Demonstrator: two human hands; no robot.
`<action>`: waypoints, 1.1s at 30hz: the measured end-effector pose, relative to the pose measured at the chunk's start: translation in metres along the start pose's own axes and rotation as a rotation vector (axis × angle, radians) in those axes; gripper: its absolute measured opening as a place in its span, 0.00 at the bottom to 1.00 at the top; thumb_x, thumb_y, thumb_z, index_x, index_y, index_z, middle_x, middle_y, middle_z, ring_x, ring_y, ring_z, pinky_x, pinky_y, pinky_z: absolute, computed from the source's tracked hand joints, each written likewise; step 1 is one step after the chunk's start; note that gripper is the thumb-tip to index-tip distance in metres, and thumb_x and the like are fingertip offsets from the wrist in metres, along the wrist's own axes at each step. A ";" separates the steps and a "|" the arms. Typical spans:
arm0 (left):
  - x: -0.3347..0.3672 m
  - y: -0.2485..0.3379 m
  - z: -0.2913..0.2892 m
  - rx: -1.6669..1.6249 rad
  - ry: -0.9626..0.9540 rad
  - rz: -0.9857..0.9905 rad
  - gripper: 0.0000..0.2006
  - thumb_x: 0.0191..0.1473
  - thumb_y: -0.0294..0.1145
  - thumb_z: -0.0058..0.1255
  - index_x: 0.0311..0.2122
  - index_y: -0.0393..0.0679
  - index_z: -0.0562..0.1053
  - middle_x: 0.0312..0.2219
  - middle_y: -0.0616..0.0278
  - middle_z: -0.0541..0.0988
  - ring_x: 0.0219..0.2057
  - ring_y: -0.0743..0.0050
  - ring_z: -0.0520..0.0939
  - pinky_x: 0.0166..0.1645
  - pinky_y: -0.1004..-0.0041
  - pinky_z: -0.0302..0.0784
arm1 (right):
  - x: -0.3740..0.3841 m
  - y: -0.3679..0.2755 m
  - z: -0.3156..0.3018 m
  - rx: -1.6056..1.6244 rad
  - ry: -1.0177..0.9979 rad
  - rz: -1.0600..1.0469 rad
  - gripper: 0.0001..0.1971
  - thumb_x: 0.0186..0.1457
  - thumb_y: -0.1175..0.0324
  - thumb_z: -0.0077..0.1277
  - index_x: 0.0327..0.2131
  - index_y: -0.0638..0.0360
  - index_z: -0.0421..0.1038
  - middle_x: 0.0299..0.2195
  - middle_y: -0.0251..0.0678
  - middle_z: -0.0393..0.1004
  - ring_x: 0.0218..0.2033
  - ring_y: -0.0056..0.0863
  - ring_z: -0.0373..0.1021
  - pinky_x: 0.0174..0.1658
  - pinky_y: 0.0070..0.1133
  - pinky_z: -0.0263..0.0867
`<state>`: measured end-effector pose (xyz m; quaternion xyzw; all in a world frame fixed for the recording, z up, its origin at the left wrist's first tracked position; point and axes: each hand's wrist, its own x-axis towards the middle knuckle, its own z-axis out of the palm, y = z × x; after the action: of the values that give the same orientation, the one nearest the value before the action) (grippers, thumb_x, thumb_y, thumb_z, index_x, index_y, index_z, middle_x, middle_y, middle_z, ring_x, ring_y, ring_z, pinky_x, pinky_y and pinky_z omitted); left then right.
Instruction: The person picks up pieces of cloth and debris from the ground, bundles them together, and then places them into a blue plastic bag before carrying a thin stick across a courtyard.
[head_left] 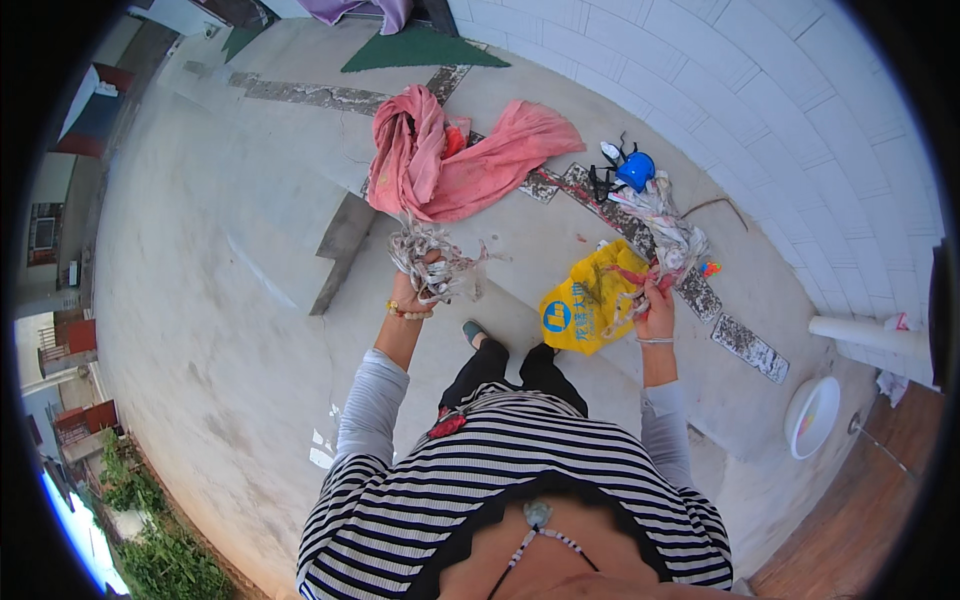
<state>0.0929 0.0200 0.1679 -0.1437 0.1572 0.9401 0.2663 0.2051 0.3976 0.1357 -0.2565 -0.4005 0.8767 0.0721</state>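
Observation:
My left hand (406, 290) is closed round a tangled bunch of whitish, stringy strips (436, 262), which look like thin plastic or cloth. Some ends spill out past the fingers. My right hand (656, 318) pinches pale and pinkish strands (630, 300) that hang beside it. Just left of that hand is a yellow bag (585, 297) with a blue print; whether the hand also grips it, I cannot tell. Beyond the right hand lies a crumpled, whitish translucent plastic sheet (672, 235), close to the strands.
On the concrete floor ahead lies a heaped pink cloth (480, 165). A blue rounded object (635, 171) with black straps is near the white block wall (740, 110). A concrete step edge (343, 252) rises left of centre. At right are a white basin (813, 418) and a white pipe (868, 335).

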 end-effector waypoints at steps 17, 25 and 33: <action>-0.142 0.164 -0.068 -0.163 0.322 0.508 0.09 0.50 0.37 0.40 0.33 0.44 0.66 0.18 0.64 0.68 0.16 0.72 0.70 0.18 0.71 0.67 | 0.078 0.134 0.270 -0.206 -0.242 0.131 0.05 0.47 0.72 0.46 0.30 0.54 0.62 0.20 0.26 0.65 0.16 0.17 0.62 0.14 0.14 0.57; -0.184 0.191 -0.153 -0.461 -0.103 0.603 0.18 0.53 0.41 0.33 0.42 0.38 0.64 0.37 0.41 0.69 0.34 0.47 0.74 0.37 0.50 0.72 | 0.189 0.220 0.339 -0.455 -0.320 0.084 0.05 0.46 0.70 0.47 0.27 0.54 0.61 0.17 0.24 0.62 0.13 0.12 0.57 0.12 0.13 0.53; -0.183 0.239 -0.104 -0.329 0.232 0.923 0.10 0.52 0.38 0.38 0.35 0.44 0.66 0.21 0.65 0.71 0.21 0.72 0.72 0.24 0.70 0.72 | 0.343 0.302 0.329 -1.152 -0.524 0.092 0.21 0.45 0.62 0.49 0.39 0.67 0.61 0.33 0.39 0.66 0.28 0.23 0.64 0.23 0.22 0.64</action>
<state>0.1317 -0.2952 0.1901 -0.2028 0.0825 0.9501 -0.2224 -0.2328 0.0906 -0.0414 -0.0482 -0.8011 0.5562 -0.2156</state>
